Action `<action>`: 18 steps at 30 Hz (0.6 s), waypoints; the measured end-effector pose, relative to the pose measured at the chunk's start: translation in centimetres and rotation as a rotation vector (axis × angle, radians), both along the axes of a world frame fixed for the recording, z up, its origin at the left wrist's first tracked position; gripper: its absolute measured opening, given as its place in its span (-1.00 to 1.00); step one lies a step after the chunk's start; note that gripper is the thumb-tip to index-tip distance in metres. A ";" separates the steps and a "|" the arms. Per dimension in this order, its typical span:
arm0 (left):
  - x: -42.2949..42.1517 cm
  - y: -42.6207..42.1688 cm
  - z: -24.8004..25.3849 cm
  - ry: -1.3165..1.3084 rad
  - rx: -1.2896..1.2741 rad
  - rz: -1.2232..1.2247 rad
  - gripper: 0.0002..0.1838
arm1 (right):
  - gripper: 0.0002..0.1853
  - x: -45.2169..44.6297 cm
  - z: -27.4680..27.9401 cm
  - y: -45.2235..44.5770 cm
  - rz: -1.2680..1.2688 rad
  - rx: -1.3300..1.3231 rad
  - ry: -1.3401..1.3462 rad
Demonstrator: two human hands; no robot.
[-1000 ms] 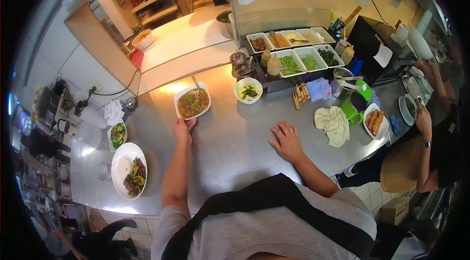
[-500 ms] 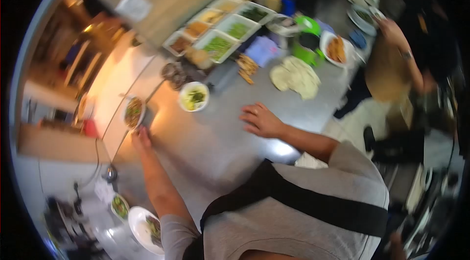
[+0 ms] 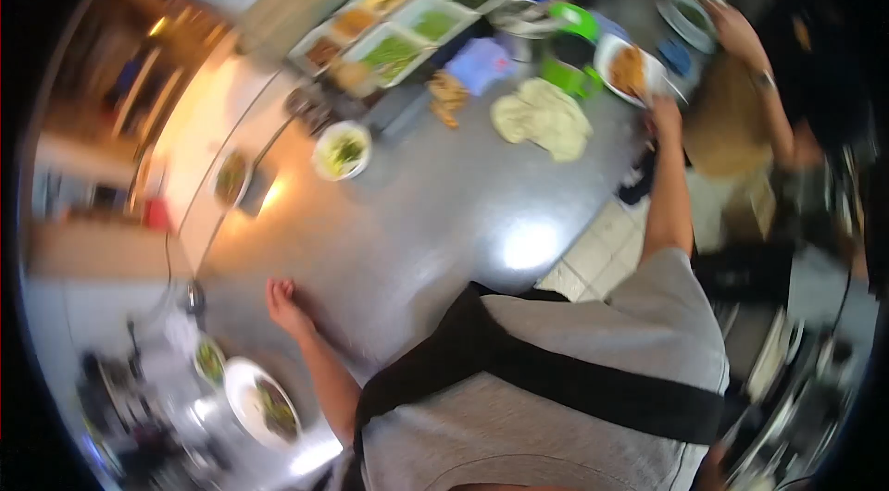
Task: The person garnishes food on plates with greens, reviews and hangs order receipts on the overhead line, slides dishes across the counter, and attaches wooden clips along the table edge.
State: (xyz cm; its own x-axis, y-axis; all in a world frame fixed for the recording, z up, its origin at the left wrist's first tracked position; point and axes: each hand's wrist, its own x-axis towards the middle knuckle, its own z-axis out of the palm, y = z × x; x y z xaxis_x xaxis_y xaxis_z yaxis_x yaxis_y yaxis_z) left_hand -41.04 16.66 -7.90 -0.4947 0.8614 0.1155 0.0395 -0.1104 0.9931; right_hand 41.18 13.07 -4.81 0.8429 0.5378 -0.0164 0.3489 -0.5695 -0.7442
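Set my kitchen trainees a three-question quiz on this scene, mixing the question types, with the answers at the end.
1. Multiple choice: which of these is the right hand nearest to?
A) the red object at the hatch
B) the white dish of golden-brown food
C) the oval plate at the left end of the counter

2. True or false: the left hand is gripping a bottle.

3. Fill in the colour: the jug next to the pale cloth is bright ____.

Key: 1. B. 2. False; nothing shows in that hand. 3. Green.
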 end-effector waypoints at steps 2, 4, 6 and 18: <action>0.9 -1.6 0.0 0.009 -0.031 0.051 -0.68 | -0.80 -2.6 1.2 -0.2 0.079 0.488 0.507; 1.5 -2.6 0.2 -0.069 -0.011 0.059 -0.70 | -0.83 -1.3 -0.1 0.2 0.095 0.533 0.566; 2.5 -2.6 2.1 -0.076 -0.077 0.102 -0.74 | -0.77 0.4 -1.4 -0.5 0.229 0.509 0.401; -2.1 12.7 2.8 -0.335 -0.210 0.101 -0.68 | -0.52 -11.6 13.4 -10.9 0.381 0.187 0.383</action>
